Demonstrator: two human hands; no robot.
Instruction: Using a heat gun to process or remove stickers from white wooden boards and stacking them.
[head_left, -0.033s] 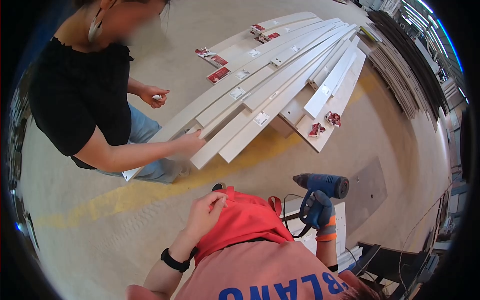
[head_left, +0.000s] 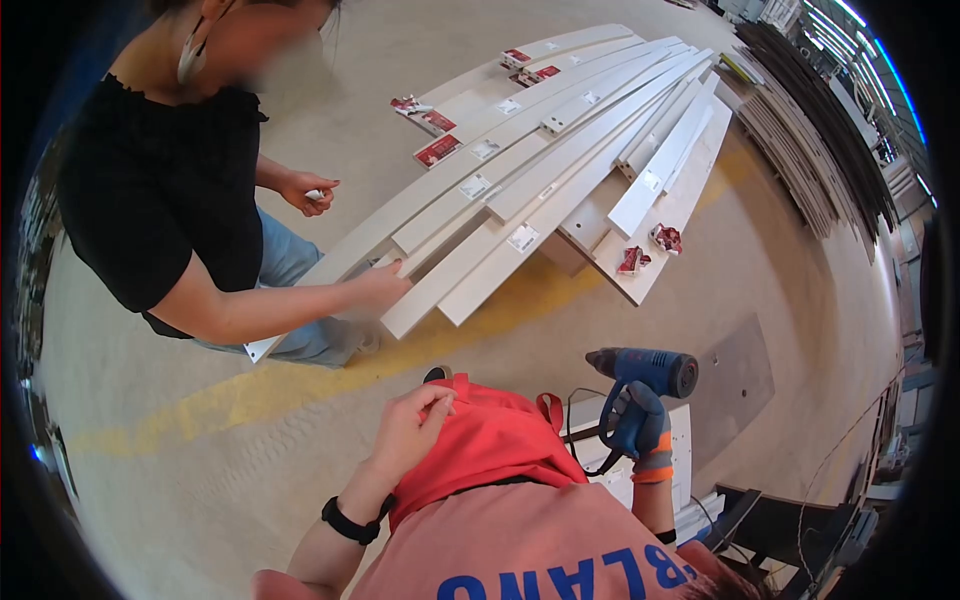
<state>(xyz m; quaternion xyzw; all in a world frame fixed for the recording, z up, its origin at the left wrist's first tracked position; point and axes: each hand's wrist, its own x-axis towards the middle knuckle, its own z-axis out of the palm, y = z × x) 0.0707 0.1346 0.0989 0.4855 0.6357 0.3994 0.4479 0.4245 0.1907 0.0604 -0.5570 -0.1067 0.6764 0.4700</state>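
My right hand (head_left: 640, 420), in a grey glove with an orange cuff, grips a blue heat gun (head_left: 650, 370) by its handle. The gun's dark nozzle points left, and a black cord hangs below the handle. Bare, with a black band on the wrist, my left hand (head_left: 412, 428) is held in front of the red apron (head_left: 490, 430). Its fingers are curled in toward the thumb, and nothing shows in them. Beyond my hands, long white boards (head_left: 480, 270) lie fanned out in a raised stack, several with white labels.
At the left a person in a black top (head_left: 170, 200) touches a board end with one hand and holds a small white item in the other. Crumpled red-and-white wrappers (head_left: 633, 260) lie on the stack's near corner. Dark and grey planks (head_left: 800, 150) are piled at the right.
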